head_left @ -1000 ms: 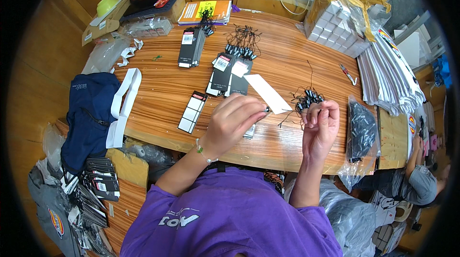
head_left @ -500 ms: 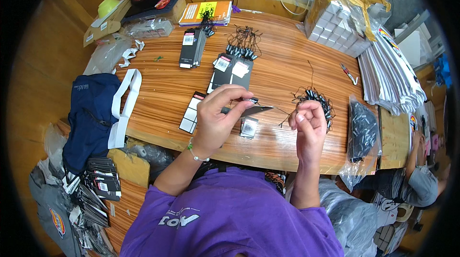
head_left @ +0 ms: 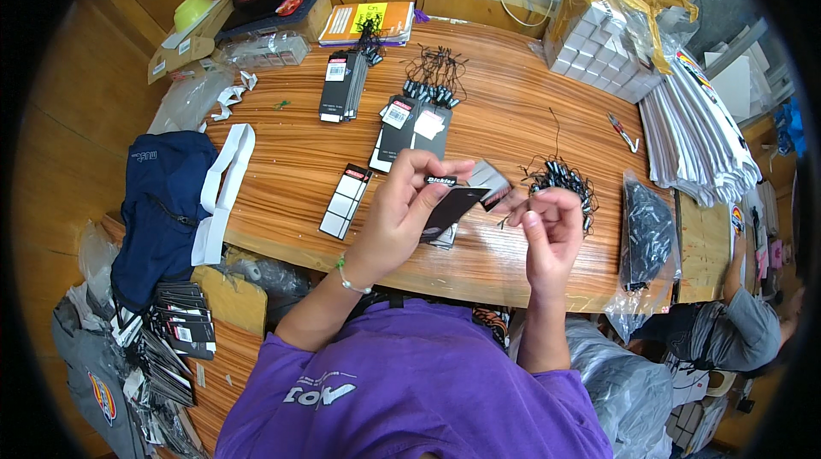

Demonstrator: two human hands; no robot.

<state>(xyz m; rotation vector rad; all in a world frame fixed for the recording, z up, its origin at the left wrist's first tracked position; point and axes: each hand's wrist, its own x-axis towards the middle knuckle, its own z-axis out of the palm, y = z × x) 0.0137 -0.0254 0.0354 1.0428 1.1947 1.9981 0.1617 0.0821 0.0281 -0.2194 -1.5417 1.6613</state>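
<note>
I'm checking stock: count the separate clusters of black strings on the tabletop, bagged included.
4: a far cluster at the far tag stack; a middle cluster at the middle tags; a loose cluster beyond the right hand; a bagged cluster rightmost. Some may be hidden.

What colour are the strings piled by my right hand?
The strings are black, shown in the head view.

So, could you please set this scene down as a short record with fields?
Left hand: pinches a black tag
Right hand: curled near the black cord pile; grip contents unclear
Between hands: blurred card
Left of left hand: white-panelled card, flat on the table
Far right: clear bag, red-and-silver tool
</note>
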